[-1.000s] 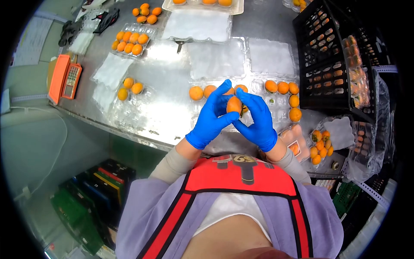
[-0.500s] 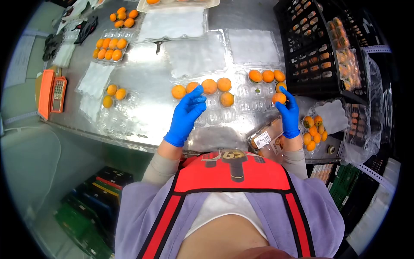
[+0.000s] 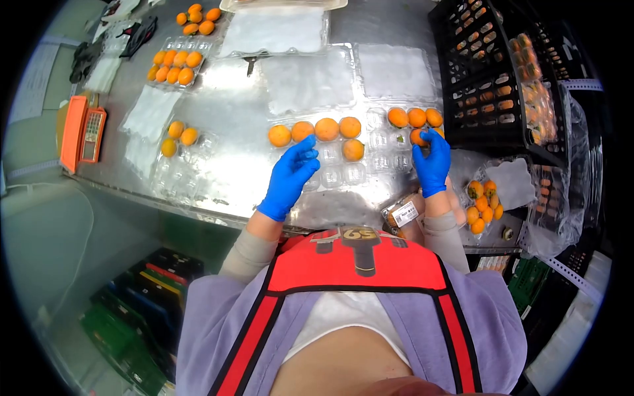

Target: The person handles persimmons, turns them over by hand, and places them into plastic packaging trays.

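My right hand point(image 3: 432, 168), in a blue glove, pinches a round orange fruit point(image 3: 417, 137) over a clear plastic tray point(image 3: 380, 160) of moulded cups. Fruits fill the back row of that tray on its right side; my fingers partly cover another behind them. My left hand point(image 3: 287, 178), also gloved in blue, hovers at the front left of a second clear tray point(image 3: 331, 175). Its fingers are loosely bent and apart, with nothing seen in them. Orange fruits point(image 3: 326, 129) line that tray's back row, and a single one point(image 3: 353, 150) sits in front of them.
A black crate point(image 3: 472, 79) of packed fruit stands at the right. Trays of fruit point(image 3: 175, 66) and loose fruits point(image 3: 198, 18) lie at the back left. An orange scale point(image 3: 82, 135) is at the left edge. A labelled pack point(image 3: 403, 214) lies near my right forearm.
My right hand has moved slightly left and back with the fruit, to the tray's second row. My left hand stays near the middle tray. The whole view has shifted slightly.
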Action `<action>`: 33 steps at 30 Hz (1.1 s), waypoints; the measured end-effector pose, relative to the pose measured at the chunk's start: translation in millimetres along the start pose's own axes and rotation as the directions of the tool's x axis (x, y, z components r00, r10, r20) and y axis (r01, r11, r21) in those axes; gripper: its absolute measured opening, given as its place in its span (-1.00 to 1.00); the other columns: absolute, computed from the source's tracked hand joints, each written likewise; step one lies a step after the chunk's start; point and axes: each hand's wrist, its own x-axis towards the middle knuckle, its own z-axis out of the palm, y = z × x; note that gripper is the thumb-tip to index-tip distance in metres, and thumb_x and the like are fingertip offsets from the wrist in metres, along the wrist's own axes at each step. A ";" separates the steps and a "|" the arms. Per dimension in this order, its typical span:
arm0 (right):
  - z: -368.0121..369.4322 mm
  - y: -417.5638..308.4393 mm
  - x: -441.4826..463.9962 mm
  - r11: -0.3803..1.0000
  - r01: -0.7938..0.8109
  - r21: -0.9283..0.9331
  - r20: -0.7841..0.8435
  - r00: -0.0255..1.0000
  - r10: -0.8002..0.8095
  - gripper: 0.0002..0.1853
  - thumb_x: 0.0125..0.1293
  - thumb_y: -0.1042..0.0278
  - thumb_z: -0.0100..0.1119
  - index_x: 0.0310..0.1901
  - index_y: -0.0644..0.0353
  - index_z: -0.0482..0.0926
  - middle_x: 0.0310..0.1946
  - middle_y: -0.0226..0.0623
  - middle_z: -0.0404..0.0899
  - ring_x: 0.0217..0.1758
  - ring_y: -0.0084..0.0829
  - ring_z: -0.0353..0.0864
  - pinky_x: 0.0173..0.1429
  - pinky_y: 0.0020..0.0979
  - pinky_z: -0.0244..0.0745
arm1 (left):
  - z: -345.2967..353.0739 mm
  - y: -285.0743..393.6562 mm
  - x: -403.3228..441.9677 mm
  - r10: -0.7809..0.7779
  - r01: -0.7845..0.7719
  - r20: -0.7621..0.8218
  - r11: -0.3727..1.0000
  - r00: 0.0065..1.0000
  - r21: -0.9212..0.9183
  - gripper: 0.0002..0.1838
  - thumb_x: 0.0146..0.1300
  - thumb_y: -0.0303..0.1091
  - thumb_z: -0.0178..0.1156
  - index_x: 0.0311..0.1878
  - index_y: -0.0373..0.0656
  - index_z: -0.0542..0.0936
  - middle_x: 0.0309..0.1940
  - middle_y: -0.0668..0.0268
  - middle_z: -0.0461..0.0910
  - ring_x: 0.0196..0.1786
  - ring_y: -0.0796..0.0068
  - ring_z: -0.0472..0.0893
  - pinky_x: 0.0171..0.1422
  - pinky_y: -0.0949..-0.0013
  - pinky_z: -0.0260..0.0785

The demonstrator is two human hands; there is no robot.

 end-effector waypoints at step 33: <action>-39.9 -170.9 35.8 0.690 -0.039 0.722 0.308 0.912 -0.271 -0.13 -0.04 0.43 0.39 0.34 0.21 0.17 0.22 -0.12 0.35 0.29 -0.22 0.34 0.35 -0.21 0.21 | 39.8 44.0 8.0 0.062 0.092 0.270 0.849 0.961 -0.521 -0.23 0.17 -0.39 0.23 0.43 -0.09 0.12 0.31 0.22 0.27 0.29 0.33 0.37 0.27 0.27 0.35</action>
